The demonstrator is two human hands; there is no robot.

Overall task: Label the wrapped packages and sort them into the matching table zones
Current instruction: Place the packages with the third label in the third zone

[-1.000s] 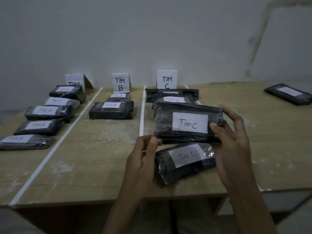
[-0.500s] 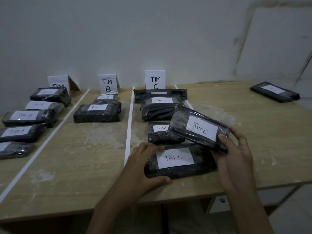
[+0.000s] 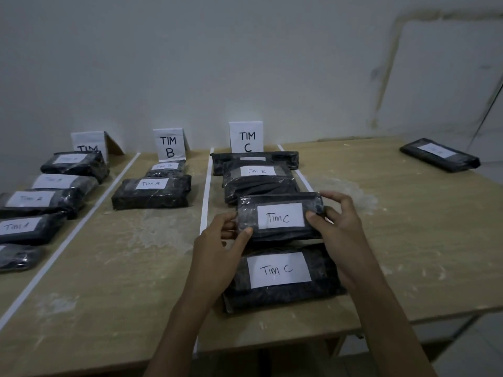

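Packages (image 3: 40,202) wrapped in black lie in a row far left of the TIM C sign (image 3: 246,137), with two marked Tim B (image 3: 151,191) nearer its left. Straight in front of the sign, the left hand (image 3: 217,248) pinches the left end of a Tim C package (image 3: 280,217), thumb on top, and the right hand (image 3: 340,227) pinches its right end. Another Tim C package (image 3: 280,270) lies on the surface (image 3: 136,254) just nearer the person. Far right of the sign rests a lone package (image 3: 439,154)
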